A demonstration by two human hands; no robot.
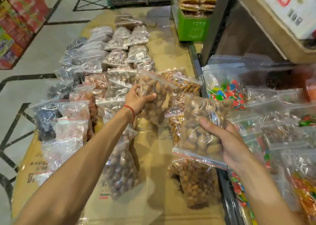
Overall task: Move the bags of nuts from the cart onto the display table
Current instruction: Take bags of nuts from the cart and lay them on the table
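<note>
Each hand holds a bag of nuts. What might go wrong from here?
The right hand grips the nearer nut bag with its zip end lowest; a weak seal might spill nuts. The left hand grips the farther nut bag by one side, so slick plastic could slip. Candy bags lie close, inviting mix-ups.

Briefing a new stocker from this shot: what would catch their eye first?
The left hand grips a centre nut bag while the right hand holds a second nut bag lower right. Rows of clear bags cover the cardboard behind, and a bag of bright red, green and blue sweets stands out at right.
</note>
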